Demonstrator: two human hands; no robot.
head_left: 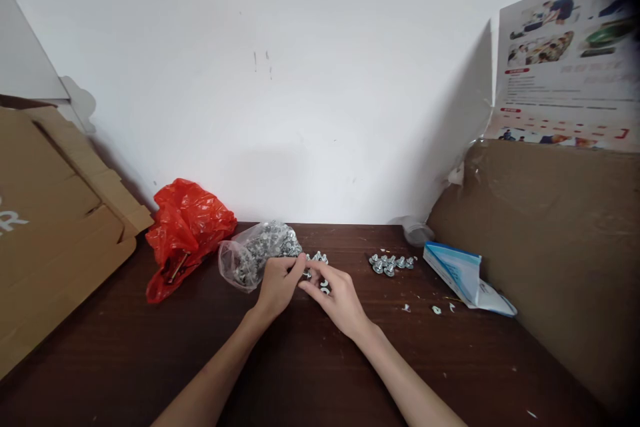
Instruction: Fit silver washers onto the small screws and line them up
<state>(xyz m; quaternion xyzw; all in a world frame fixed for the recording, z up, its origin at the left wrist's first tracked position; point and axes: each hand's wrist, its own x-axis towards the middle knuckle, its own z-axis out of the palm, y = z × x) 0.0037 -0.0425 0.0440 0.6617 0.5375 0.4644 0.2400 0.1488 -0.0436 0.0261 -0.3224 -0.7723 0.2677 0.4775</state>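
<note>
My left hand (280, 285) and my right hand (336, 291) meet over the middle of the dark table (300, 360). A small metal screw (307, 274) is pinched between their fingertips. Just left of my left hand lies a clear plastic bag (234, 263) full of small metal parts. Behind my fingers a few screws (320, 257) stand on the table. Some small washer-like pieces (325, 285) lie beside my right fingertips, partly hidden. Farther right, several screws (390, 265) stand in a group.
A red plastic bag (187, 227) lies at the left beside an opened cardboard box (65, 213). A blue and white packet (457, 273) rests at the right, near another cardboard panel (545, 233). Small scraps (437, 310) lie before the packet. A white wall (320, 93) rises behind.
</note>
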